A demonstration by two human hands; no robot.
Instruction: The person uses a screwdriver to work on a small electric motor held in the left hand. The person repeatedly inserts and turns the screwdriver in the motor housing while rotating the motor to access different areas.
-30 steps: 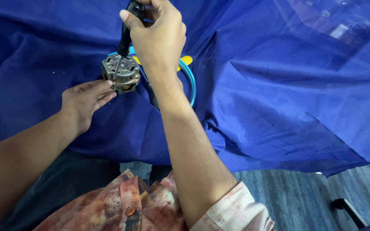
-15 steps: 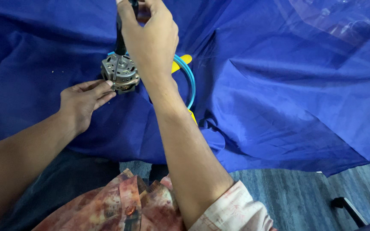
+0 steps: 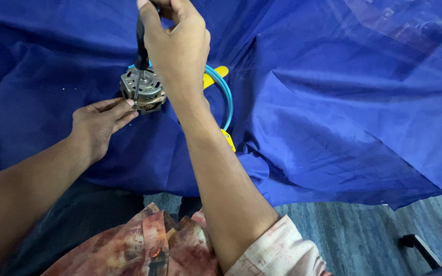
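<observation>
Two hands work: our right hand (image 3: 177,46) grips a black-handled screwdriver (image 3: 140,48) upright; our left hand (image 3: 101,120), fingers loosely extended, steadies the small grey metal motor (image 3: 142,91).

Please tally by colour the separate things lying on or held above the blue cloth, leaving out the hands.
Grey metal: 1, the small electric motor, steadied by the left hand.
Black: 1, the black-handled screwdriver, held upright on the motor in the right hand.
Light blue with yellow ends: 1, the curved blue tube behind the right wrist.
Total: 3.
</observation>
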